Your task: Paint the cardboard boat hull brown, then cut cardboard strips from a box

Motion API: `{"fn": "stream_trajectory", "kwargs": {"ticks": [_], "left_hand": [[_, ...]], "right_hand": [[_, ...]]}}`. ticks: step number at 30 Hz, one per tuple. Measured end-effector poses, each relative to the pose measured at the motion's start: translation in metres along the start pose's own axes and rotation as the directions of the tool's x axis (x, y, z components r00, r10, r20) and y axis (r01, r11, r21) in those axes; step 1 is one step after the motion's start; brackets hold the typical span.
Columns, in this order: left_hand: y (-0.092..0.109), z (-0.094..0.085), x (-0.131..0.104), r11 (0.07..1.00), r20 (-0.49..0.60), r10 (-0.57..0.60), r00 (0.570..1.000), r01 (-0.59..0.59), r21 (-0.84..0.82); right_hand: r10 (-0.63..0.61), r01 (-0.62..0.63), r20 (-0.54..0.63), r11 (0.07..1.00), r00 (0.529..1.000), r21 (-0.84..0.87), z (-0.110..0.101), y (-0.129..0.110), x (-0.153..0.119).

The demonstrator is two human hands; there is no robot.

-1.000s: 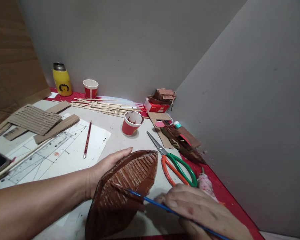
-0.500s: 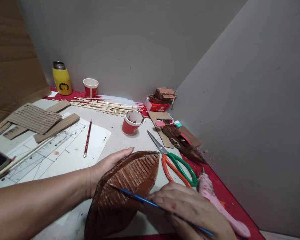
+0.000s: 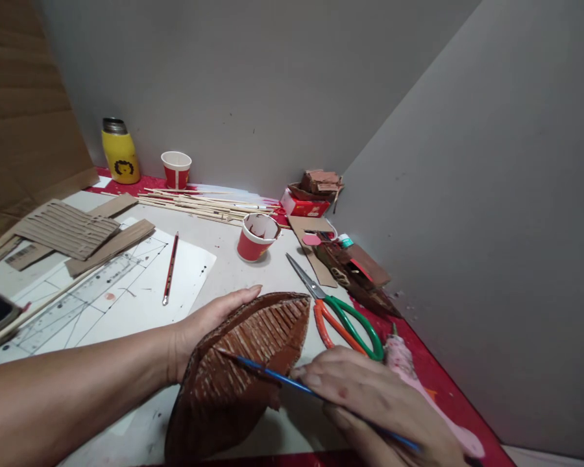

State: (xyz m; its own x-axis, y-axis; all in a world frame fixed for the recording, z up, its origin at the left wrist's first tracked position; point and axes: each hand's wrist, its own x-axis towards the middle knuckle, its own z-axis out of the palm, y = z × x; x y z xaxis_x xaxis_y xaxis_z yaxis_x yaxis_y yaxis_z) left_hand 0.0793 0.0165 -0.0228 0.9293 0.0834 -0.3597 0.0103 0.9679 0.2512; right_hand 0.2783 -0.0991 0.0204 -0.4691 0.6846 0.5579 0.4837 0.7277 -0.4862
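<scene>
My left hand (image 3: 207, 331) is closed on the far left edge of a brown-painted cardboard model boat (image 3: 224, 415). Its thumb lies along the rim, and the other fingers are hidden behind the boat. The ridged inner face of the boat is tilted towards me, with pale streaks showing between the brown ridges. A blue-handled paintbrush (image 3: 292, 384) is pinched in my right hand (image 3: 370, 395). Its tip rests on the ridges near the boat's left side. Beyond the boat stands a red paper cup (image 3: 257, 250) with brown paint smeared inside.
Scissors (image 3: 340, 311) and a pink glue gun (image 3: 413, 376) lie at right, near another brown model boat (image 3: 353, 279). Wooden sticks (image 3: 199, 206), a pencil (image 3: 171, 269), a ruler (image 3: 78, 305) and cardboard pieces (image 3: 68, 230) lie across the table. A yellow bottle (image 3: 120, 155) stands behind.
The paintbrush tip has shifted slightly up and right over the ridges, with my right hand moving a little. My left hand and the boat stay nearly still.
</scene>
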Motion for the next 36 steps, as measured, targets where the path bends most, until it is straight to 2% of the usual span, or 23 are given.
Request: {"fn": "stream_trajectory", "kwargs": {"ticks": [4, 8, 14, 17, 22, 25, 30, 36], "left_hand": [[0.001, 0.002, 0.0, 0.998, -0.056, 0.039, 0.998, -0.041, -0.038], [0.0, 0.003, 0.001, 0.997, -0.052, 0.067, 0.996, -0.069, -0.042], [0.0, 0.007, -0.001, 0.998, -0.106, 0.063, 0.992, -0.065, -0.016], [0.001, 0.006, -0.002, 0.998, -0.08, 0.051, 0.996, -0.052, -0.017], [0.0, 0.003, 0.0, 0.997, -0.062, 0.076, 0.995, -0.075, 0.006], [0.0, 0.002, 0.002, 0.996, -0.013, 0.079, 0.997, -0.079, 0.035], [0.0, -0.001, 0.002, 0.997, -0.016, 0.076, 0.997, -0.075, 0.03], [0.002, -0.002, 0.002, 0.997, 0.083, 0.043, 0.996, -0.048, 0.063]], "right_hand": [[-0.012, 0.012, -0.007, 0.999, 1.0, 0.052, -0.001, 0.001, 0.003], [-0.041, 0.044, -0.027, 0.995, 0.999, 0.094, -0.003, -0.001, 0.004], [0.008, -0.014, 0.048, 0.993, 0.999, 0.121, -0.001, -0.008, 0.007], [0.033, -0.037, 0.06, 0.996, 0.998, 0.08, -0.001, -0.012, 0.007], [0.052, -0.052, 0.005, 0.998, 0.999, -0.027, -0.002, -0.013, 0.004], [0.038, -0.039, -0.025, 0.999, 0.999, -0.024, 0.0, -0.011, 0.005], [0.066, -0.066, -0.035, 0.998, 0.997, -0.011, -0.002, -0.012, 0.005], [0.118, -0.131, -0.103, 0.982, 0.988, -0.134, -0.01, -0.012, -0.003]]}}
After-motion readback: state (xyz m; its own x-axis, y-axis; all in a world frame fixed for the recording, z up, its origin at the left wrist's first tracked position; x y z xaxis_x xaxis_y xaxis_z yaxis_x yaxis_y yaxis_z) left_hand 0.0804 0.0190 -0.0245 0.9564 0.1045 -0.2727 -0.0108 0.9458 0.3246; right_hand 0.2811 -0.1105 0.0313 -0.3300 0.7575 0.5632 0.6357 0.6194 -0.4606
